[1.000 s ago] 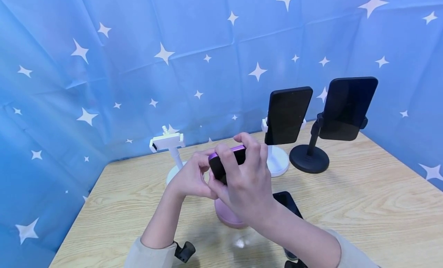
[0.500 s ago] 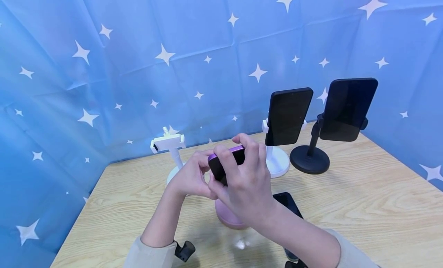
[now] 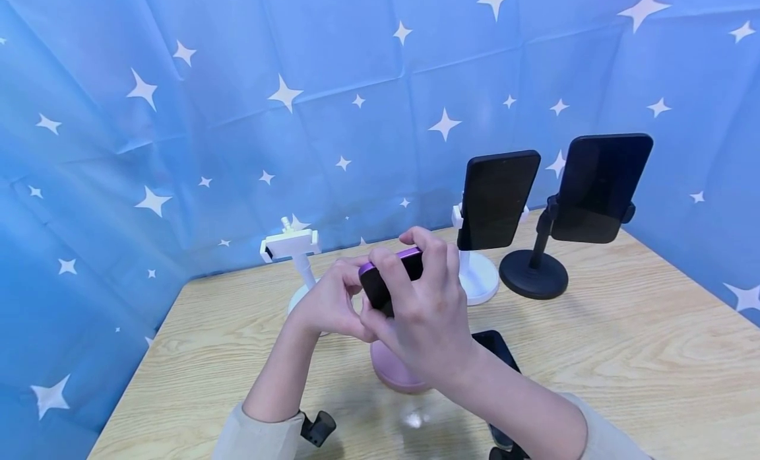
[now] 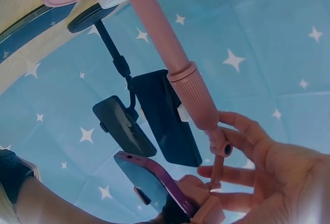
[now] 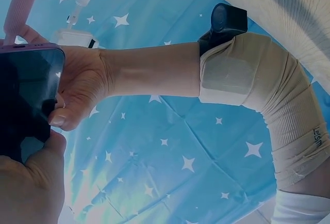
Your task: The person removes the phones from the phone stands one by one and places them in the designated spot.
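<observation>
A purple-edged smartphone (image 3: 375, 292) with a dark screen sits between my hands, at the head of a pink phone stand (image 4: 193, 95). My right hand (image 3: 429, 315) grips the phone by its edges, with the fingers over the top edge and the thumb low. My left hand (image 3: 331, 307) holds the stand's head from behind; in the left wrist view its fingers curl behind the hinge and the pink clamp (image 4: 210, 209). In the right wrist view the left thumb (image 5: 64, 118) lies at the phone's edge. The stand's round base shows below the hands.
Behind to the left is a white phone stand (image 3: 291, 243) without a phone. To the right, a white stand (image 3: 479, 278) and a black stand (image 3: 534, 275) each bear a dark phone. Another phone (image 3: 495, 346) lies on the wooden table (image 3: 641, 341), partly under the right forearm. A starry blue curtain hangs behind.
</observation>
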Available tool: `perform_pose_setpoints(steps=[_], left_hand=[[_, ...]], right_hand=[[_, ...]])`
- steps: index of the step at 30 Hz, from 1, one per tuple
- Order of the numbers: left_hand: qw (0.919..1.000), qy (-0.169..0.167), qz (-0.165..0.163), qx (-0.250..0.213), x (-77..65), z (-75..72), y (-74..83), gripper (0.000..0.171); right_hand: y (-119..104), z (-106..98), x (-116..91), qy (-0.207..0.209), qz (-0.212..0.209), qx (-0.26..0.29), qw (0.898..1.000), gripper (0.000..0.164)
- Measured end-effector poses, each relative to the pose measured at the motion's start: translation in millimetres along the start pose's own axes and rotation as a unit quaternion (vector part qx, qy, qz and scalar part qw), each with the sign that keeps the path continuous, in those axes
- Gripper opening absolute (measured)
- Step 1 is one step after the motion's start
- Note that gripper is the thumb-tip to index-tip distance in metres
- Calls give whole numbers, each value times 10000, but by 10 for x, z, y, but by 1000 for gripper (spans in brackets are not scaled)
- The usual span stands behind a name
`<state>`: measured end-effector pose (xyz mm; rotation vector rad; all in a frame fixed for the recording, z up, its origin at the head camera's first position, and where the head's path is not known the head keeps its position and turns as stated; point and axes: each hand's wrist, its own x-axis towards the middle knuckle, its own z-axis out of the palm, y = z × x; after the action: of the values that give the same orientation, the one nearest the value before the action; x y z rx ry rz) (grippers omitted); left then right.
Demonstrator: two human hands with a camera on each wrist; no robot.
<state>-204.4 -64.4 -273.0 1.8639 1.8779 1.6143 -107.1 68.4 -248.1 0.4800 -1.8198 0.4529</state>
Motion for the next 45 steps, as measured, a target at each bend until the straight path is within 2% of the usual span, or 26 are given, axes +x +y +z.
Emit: perform_pose_setpoints(steps=[5, 11, 20, 23, 29, 34, 38, 41, 45], left_hand=[[9999, -122, -56, -74, 0, -13, 12, 27], [9994, -307, -69, -153, -5, -38, 22, 27], [9987, -172, -370, -318, -32, -16, 6, 16], [9991, -178, -279, -265, -30, -4, -6, 15], [9998, -106, -152, -117, -50, 20, -16, 18], [9995, -117, -223, -175, -68, 26, -17, 24], [9987, -167, -257, -409, -79, 28, -35, 39], [9986, -153, -228, -462, -96, 49, -56, 48], [9993, 0, -127, -339, -139, 120, -87, 54]], right_hand=[[4, -30, -2, -108, 93, 194, 9997, 45], [20, -74, -12, -237, 61, 395, 9989, 48], [27, -106, -15, -241, -115, 682, 9973, 48], [39, -117, -10, -231, -126, 768, 9967, 47], [79, -132, -24, -175, -120, 1161, 9930, 38], [103, -139, -36, -38, -167, 1595, 9871, 28], [128, -157, -29, -99, -148, 1847, 9826, 29], [158, -179, -20, -353, -35, 2028, 9786, 34], [190, -207, -5, -722, 183, 2194, 9728, 48]])
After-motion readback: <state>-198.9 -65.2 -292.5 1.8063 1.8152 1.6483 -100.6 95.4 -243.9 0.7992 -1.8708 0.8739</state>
